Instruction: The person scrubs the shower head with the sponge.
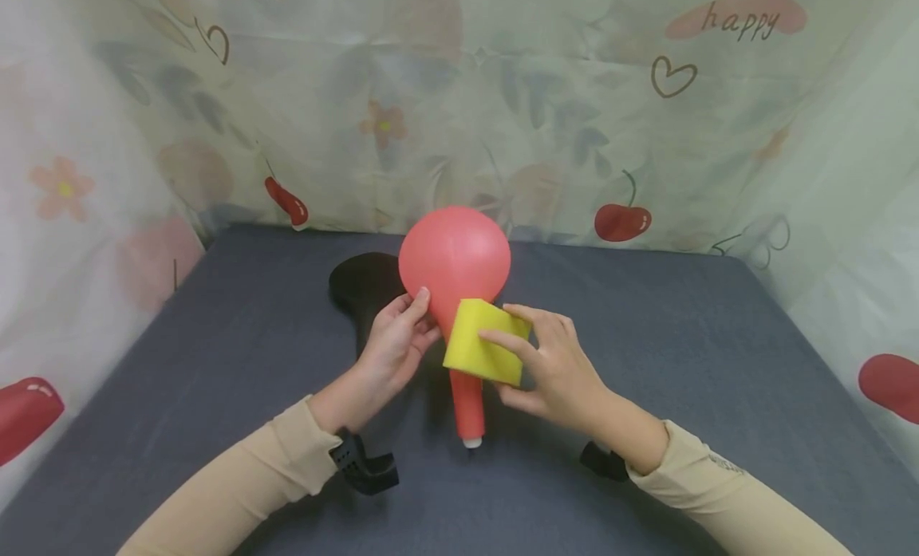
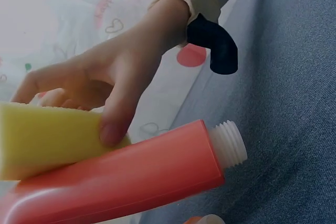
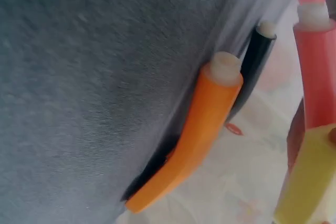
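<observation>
A red spoon-shaped plastic piece is held up over the table, round head on top and handle pointing down. Its white threaded end shows in the left wrist view. My left hand grips it at the left of the neck, thumb in front. With my right hand I pinch a yellow sponge between thumb and fingers. The sponge lies against the upper handle of the red piece and covers part of it.
A black piece of like shape lies behind my left hand. The right wrist view also shows an orange one with a white end. The dark grey table is ringed by a printed curtain.
</observation>
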`<state>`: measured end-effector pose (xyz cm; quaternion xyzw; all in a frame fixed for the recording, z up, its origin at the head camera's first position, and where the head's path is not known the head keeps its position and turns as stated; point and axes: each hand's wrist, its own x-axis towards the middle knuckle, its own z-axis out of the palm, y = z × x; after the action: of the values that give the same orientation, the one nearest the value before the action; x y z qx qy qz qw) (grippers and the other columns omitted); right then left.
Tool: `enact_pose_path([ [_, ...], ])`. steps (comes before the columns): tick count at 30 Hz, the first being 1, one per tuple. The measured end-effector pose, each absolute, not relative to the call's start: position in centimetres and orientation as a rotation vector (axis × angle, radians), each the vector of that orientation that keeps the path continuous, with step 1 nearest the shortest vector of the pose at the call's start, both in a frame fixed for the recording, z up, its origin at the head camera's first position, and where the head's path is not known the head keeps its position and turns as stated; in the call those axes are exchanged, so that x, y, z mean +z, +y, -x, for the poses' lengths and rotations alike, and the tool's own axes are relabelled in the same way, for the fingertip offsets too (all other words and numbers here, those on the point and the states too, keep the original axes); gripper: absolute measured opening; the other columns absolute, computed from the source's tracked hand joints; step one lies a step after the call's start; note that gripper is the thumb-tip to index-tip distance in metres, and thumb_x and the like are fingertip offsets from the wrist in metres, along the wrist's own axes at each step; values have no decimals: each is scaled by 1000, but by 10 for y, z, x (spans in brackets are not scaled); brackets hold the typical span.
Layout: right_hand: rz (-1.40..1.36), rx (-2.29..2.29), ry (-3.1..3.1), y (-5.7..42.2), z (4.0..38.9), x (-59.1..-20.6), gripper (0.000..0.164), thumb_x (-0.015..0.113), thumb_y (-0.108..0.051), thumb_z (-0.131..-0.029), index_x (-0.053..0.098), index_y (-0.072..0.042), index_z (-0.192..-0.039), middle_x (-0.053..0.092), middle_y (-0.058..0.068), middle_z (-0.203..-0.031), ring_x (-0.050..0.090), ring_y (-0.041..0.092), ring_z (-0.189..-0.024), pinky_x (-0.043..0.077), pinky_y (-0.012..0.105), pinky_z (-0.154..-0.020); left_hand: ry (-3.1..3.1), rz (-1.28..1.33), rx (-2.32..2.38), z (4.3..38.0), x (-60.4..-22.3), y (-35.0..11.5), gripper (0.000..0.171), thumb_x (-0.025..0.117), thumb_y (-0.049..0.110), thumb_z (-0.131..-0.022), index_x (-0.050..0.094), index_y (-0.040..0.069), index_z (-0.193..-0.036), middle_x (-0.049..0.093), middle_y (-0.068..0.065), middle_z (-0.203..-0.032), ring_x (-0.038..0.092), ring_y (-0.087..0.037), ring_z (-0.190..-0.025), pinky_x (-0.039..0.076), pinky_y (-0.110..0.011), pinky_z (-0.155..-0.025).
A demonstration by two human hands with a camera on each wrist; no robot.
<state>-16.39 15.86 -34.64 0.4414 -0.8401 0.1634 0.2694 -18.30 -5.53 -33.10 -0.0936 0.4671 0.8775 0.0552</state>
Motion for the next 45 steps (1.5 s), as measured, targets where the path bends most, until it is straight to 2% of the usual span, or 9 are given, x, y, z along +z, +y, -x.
enact_pose_path([
  [7, -1251, 503, -2278, 157, 159, -349, 69, 82, -32, -67, 47, -23, -126, 49, 17, -125, 49, 27, -114, 41, 49, -87, 1404, 292, 2680, 184, -332, -58, 10, 47, 17, -98, 44, 8, -102, 58, 3, -84, 57, -9, -74, 54, -22, -70],
  [15, -1422, 458, -2180, 159, 150, -354, 70, 86, -26, -59, 51, -22, -119, 52, 15, -120, 52, 25, -107, 43, 46, -81, 1351, 238, 2752, 187, -329, -61, 7, 47, 17, -97, 45, 11, -95, 58, 5, -82, 54, -8, -72, 51, -21, -69],
  [19, -1343, 493, -2239, 158, 151, -352, 69, 84, -25, -62, 49, -21, -121, 52, 14, -121, 52, 25, -109, 42, 46, -84, 1329, 234, 2759, 186, -329, -62, 6, 47, 18, -98, 45, 12, -96, 58, 5, -83, 54, -8, -73, 51, -21, -70],
  [27, -1091, 723, -2299, 153, 158, -352, 71, 79, -17, -66, 43, -9, -127, 49, 14, -122, 52, 27, -108, 42, 49, -82, 1293, 205, 2762, 186, -329, -61, 5, 44, 16, -99, 46, 12, -99, 60, 5, -83, 56, -7, -76, 52, -21, -72],
  [38, -1116, 872, -2484, 160, 145, -358, 67, 74, -26, -77, 38, -12, -131, 50, 2, -122, 51, 16, -108, 40, 41, -83, 1236, 138, 2823, 187, -322, -67, 7, 42, 18, -99, 47, 14, -100, 61, 7, -85, 56, -6, -76, 50, -21, -72],
  [42, -1060, 926, -2483, 157, 148, -355, 69, 74, -21, -76, 36, -12, -133, 52, 3, -118, 51, 16, -105, 40, 40, -82, 1212, 130, 2819, 187, -322, -65, 7, 41, 17, -100, 47, 14, -99, 60, 7, -84, 57, -6, -76, 50, -21, -72],
  [45, -1002, 1034, -2487, 153, 150, -353, 72, 72, -16, -79, 32, -14, -138, 54, 5, -118, 54, 18, -107, 45, 44, -87, 1208, 106, 2807, 185, -323, -63, 6, 40, 16, -100, 46, 14, -99, 60, 7, -84, 56, -6, -77, 50, -22, -73],
])
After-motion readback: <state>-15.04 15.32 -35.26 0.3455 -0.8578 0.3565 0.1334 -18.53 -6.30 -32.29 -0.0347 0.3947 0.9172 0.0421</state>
